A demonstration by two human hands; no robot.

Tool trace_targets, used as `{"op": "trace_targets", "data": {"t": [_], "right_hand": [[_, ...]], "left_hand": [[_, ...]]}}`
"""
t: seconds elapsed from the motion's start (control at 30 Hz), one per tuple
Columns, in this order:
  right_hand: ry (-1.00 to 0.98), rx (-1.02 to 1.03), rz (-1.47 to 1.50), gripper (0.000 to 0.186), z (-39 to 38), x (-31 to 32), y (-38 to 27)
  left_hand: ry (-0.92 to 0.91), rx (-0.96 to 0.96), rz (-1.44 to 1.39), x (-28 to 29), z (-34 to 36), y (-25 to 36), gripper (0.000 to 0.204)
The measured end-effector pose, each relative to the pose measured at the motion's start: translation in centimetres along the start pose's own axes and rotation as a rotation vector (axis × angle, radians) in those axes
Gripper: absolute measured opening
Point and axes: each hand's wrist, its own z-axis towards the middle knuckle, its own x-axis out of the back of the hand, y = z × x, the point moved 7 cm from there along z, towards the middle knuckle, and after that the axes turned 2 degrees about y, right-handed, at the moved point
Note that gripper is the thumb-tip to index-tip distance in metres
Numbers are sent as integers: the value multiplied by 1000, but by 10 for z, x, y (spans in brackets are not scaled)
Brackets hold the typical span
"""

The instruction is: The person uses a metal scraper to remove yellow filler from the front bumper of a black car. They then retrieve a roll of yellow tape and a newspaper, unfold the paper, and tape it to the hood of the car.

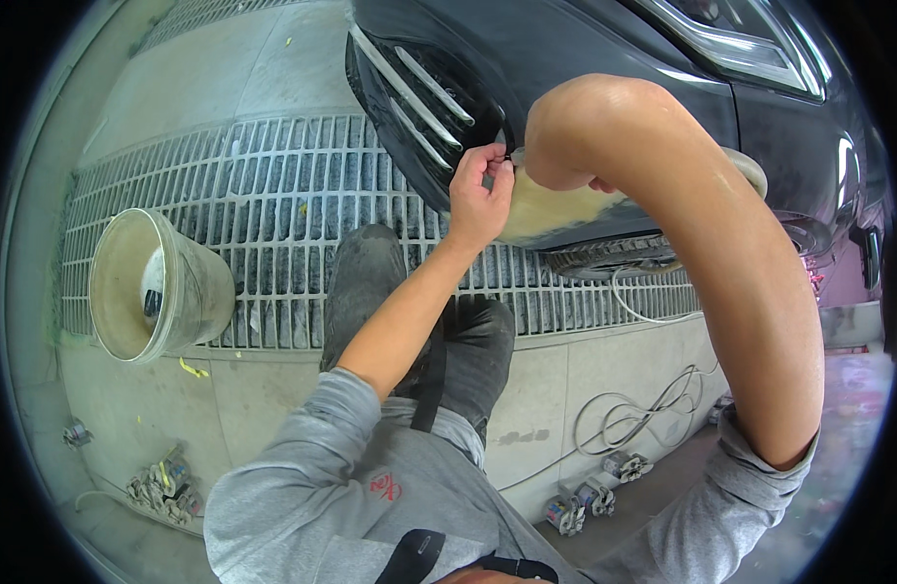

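The dark front bumper of a car [604, 44] fills the space ahead of me. At its corner is a beige, sanded-looking patch [541, 209] beside a black grille with chrome strips [410, 97]. My left hand [481, 195] is at the grille's edge, thumb and fingers pinched together around something too small to make out. Right against it, my right hand [563, 161] bends sharply at the wrist over the patch. Its fingers look curled, but the hand itself hides most of them and whatever they hold.
A dirty white bucket [210, 292] with a dark object inside stands on the floor grating [283, 204] at left. The car's tyre [604, 258] is behind the patch. A coiled hose [614, 419] and several crumpled bundles [565, 514] lie on the floor at lower right.
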Motion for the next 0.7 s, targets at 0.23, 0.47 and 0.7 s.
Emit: {"op": "trace_targets", "data": {"t": [0.23, 0.47, 0.7], "right_hand": [[2, 1, 15, 22, -3, -1, 4], [-38, -15, 61, 22, -2, -4, 8], [-72, 49, 105, 22, -5, -3, 5]], "left_hand": [[-16, 140, -189, -2, 7, -6, 14], [48, 28, 31, -1, -1, -1, 15], [6, 45, -83, 2, -4, -10, 17]]}}
